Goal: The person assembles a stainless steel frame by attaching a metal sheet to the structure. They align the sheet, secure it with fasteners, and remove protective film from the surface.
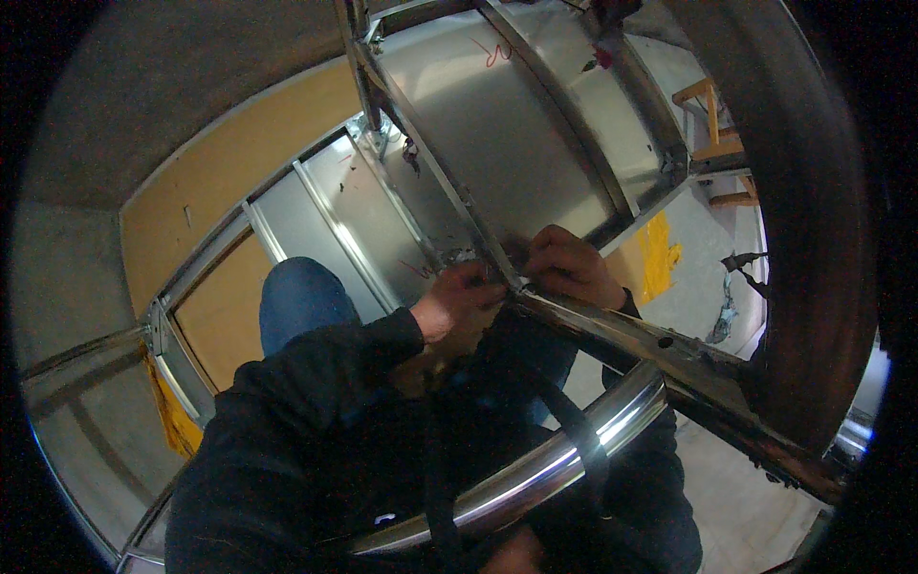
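My left hand (459, 300) is closed, its fingertips pinched together just left of a corner in the metal frame. On the other side of that corner, my right hand (572, 268) is curled with fingers pressed together. Whatever either hand grips is too small or too hidden to make out. A slim metal bar (435, 165) runs down to the corner from above, between the two hands. From there a thicker dark metal beam (612, 330) slopes away to the lower right, passing under my right wrist. Behind the hands lies a shiny sheet metal panel (497, 134).
A polished curved tube (564, 457) crosses close in front of my body, with black straps over it. My bent knee (301, 298) is at the left. Farther right are a wide dark upright (808, 191), yellow sheeting (658, 256) and a wooden stand (712, 105).
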Motion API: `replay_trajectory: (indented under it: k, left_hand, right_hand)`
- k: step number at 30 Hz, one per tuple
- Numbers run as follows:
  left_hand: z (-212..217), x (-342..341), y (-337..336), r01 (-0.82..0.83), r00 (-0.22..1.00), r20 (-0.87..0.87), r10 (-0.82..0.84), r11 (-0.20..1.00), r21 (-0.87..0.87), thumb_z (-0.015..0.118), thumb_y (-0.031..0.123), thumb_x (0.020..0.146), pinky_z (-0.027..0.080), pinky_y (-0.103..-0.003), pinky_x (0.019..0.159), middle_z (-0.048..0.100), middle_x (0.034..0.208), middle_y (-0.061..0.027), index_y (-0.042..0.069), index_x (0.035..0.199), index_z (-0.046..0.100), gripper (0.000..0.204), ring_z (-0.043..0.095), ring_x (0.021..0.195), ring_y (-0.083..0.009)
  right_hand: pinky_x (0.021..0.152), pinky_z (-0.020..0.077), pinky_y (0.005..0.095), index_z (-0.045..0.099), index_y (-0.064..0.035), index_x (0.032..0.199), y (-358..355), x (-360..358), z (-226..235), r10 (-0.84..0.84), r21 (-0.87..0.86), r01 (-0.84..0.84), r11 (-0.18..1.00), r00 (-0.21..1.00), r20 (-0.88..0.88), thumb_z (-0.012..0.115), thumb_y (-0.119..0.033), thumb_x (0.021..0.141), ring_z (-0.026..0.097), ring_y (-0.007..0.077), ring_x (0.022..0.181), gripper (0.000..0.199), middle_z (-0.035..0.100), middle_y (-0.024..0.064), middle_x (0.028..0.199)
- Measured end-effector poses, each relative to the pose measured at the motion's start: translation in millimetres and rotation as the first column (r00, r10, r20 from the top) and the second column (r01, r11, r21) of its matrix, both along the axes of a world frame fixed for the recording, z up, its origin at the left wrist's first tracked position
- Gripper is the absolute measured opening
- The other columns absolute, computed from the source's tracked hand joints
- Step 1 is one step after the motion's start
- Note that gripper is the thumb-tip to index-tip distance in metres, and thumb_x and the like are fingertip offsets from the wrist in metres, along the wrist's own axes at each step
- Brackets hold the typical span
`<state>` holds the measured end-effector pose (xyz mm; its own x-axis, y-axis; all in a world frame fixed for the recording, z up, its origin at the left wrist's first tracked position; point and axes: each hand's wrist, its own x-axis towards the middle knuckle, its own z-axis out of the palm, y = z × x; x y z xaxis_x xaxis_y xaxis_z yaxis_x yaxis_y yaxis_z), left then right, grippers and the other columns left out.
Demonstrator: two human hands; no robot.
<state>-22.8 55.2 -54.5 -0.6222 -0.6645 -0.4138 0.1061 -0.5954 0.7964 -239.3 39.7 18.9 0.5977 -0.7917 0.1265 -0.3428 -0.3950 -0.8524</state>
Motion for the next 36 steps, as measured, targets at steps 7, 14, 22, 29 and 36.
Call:
replay_trajectory:
  k: [7, 14, 22, 29, 36]
  left_hand:
    - [15, 7, -11, 0.159, 0.986, 0.059, -0.154, 0.982, -0.106, 0.06, 0.012, 0.081, 0.043, -0.025, 0.07, 0.058, 0.086, -0.0034, 0.004, 0.095, 0.059, 0.016, 0.053, 0.078, -0.0104]
    - [-7, 19, -19, 0.191, 0.979, -0.07, -0.189, 0.981, 0.031, 0.062, 0.02, 0.082, 0.045, -0.03, 0.079, 0.061, 0.096, -0.0068, 0.003, 0.101, 0.06, 0.026, 0.056, 0.087, -0.0152]
    - [-9, 6, -28, 0.25, 0.964, 0.101, -0.245, 0.968, -0.031, 0.063, 0.025, 0.081, 0.045, -0.032, 0.081, 0.062, 0.102, -0.0108, 0.001, 0.105, 0.06, 0.034, 0.057, 0.091, -0.0188]
    - [-19, 9, -51, 0.431, 0.893, 0.266, -0.363, 0.861, -0.269, 0.065, 0.03, 0.078, 0.047, -0.032, 0.079, 0.063, 0.1, -0.0125, 0.002, 0.108, 0.058, 0.042, 0.059, 0.09, -0.0169]
    - [-59, 15, -58, 0.368, 0.899, 0.295, -0.324, 0.924, -0.103, 0.066, 0.025, 0.078, 0.048, -0.034, 0.079, 0.06, 0.107, -0.0102, 0.002, 0.11, 0.056, 0.041, 0.058, 0.095, -0.019]
  right_hand:
    - [0.077, 0.0442, 0.0368, 0.06, -0.0056, 0.088, 2, -6, -3, 0.021, -0.011, -0.021, 1.0, 1.0, 0.011, 0.06, -0.005, 0.072, 0.052, 0.0294, 0.091, 0.016, 0.052, 0.0129, 0.091]
    - [0.078, 0.0445, 0.0374, 0.059, -0.0059, 0.092, 0, 0, -3, 0.014, -0.019, -0.014, 1.0, 1.0, 0.014, 0.059, -0.005, 0.072, 0.052, 0.0308, 0.092, 0.02, 0.053, 0.014, 0.095]
    - [0.077, 0.0447, 0.0374, 0.06, -0.0067, 0.09, -4, -5, -11, 0.008, 0.002, -0.008, 1.0, 1.0, -0.014, 0.059, -0.009, 0.073, 0.052, 0.0304, 0.092, 0.017, 0.053, 0.0136, 0.095]
    - [0.077, 0.0436, 0.0369, 0.06, -0.0063, 0.09, -9, -1, -4, 0.022, 0.057, -0.022, 0.998, 1.0, 0.002, 0.058, -0.005, 0.072, 0.051, 0.0298, 0.089, 0.018, 0.052, 0.0127, 0.092]
    - [0.078, 0.0434, 0.037, 0.059, -0.0057, 0.089, -4, 1, -10, -0.013, 0.055, 0.012, 0.998, 1.0, 0.007, 0.058, -0.003, 0.072, 0.051, 0.0298, 0.09, 0.018, 0.052, 0.0128, 0.093]
